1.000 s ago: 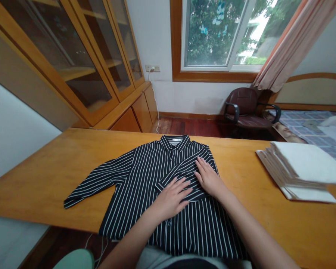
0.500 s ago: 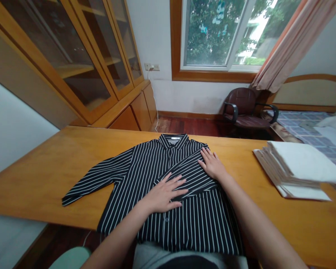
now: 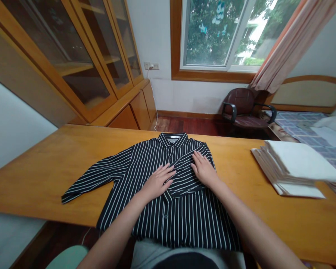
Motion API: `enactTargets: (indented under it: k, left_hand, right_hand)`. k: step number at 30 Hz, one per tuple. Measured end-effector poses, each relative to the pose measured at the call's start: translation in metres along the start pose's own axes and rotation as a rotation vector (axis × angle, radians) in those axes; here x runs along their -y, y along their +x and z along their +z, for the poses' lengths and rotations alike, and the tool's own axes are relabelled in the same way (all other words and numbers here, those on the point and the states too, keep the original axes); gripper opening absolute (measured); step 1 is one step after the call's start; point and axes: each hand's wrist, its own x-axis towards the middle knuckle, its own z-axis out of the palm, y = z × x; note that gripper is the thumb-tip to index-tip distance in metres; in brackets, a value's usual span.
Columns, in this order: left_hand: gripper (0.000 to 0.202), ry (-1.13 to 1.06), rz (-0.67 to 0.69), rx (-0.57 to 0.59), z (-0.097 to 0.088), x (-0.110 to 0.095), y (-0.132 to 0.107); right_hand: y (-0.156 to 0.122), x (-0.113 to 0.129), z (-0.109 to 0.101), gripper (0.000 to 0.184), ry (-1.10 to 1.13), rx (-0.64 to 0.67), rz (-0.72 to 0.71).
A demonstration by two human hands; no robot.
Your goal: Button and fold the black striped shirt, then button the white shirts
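A black shirt with white stripes (image 3: 145, 168) lies front up on the wooden table, its collar at the far edge and its hem at the near edge. One sleeve stretches out to the left. The other sleeve (image 3: 183, 175) is folded across the shirt's front. My left hand (image 3: 158, 182) rests open on the shirt front, by the end of the folded sleeve. My right hand (image 3: 204, 169) lies open with fingers spread on the folded sleeve, near the shirt's right side.
On the right of the table (image 3: 39, 168) sits a stack of folded white and beige sheets (image 3: 302, 160). A glass-door cabinet (image 3: 100, 74) stands behind at the left. Beyond the table are an office chair (image 3: 242, 108) and a bed (image 3: 296, 123). A pale green stool (image 3: 68, 257) is below, left.
Both hands have slid across the shirt, the right one leftward and the left one slightly up and left. The folded sleeve has shifted left and its cuff now shows below my left hand.
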Motion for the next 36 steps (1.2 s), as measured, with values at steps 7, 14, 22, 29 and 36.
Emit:
enactTargets:
  k: [7,14,22,29,36]
  left_hand:
    - [0.054,0.140,-0.004,0.064,-0.002,0.012,0.000]
    - [0.059,0.168,-0.042,0.088,-0.008,0.014,-0.004]
    - [0.062,0.168,-0.027,0.065,-0.007,0.013,-0.004]
    - [0.068,0.158,-0.048,0.035,-0.006,0.016,-0.005]
    - [0.059,0.189,-0.158,0.023,-0.001,0.022,-0.003]
  right_hand:
    - [-0.026,0.017,0.011,0.064,-0.002,-0.011,-0.022]
    - [-0.031,0.002,0.003,0.069,-0.024,0.023,0.026]
    - [-0.009,0.032,0.006,0.068,-0.005,-0.021,0.079]
    - [0.007,0.027,0.013,0.064,-0.018,0.011,0.128]
    - [0.006,-0.012,0.014,0.065,-0.041,-0.014,0.193]
